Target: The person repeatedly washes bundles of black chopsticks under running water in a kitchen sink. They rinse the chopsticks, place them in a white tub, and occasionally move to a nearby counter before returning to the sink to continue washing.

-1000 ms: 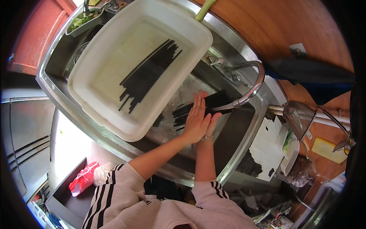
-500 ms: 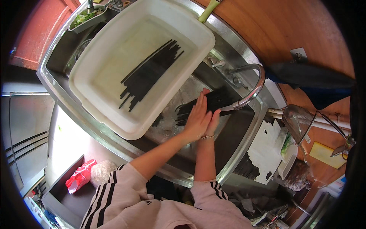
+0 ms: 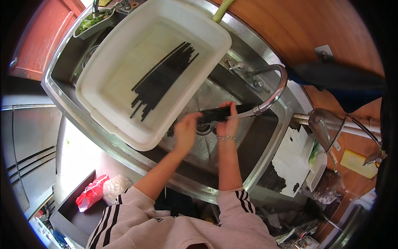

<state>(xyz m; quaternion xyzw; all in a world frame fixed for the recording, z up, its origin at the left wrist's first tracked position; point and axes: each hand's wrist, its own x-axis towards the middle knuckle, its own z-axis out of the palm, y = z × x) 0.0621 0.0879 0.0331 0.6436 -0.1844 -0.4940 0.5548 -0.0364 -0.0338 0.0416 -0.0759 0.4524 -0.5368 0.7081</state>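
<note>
Rinsing, it seems: left hand [image 3: 186,128] pinching, right hand [image 3: 226,121] grasping the black strips [image 3: 212,115] by the tap [image 3: 280,88], the next move wanting a steady grip.

You have a stainless steel sink [image 3: 265,162] as the main support, with a large white basin [image 3: 124,58] set across its left and middle portion and long black strips [image 3: 159,85] lying in a bundle inside that basin. At your far left corner stands a small basket [image 3: 99,27] holding leafy greens [image 3: 88,23]. On the surface [image 3: 271,195] to your right, note a white sheet [image 3: 288,164], ragged along its edges, and a white tray [image 3: 317,175] just beyond it.
</note>
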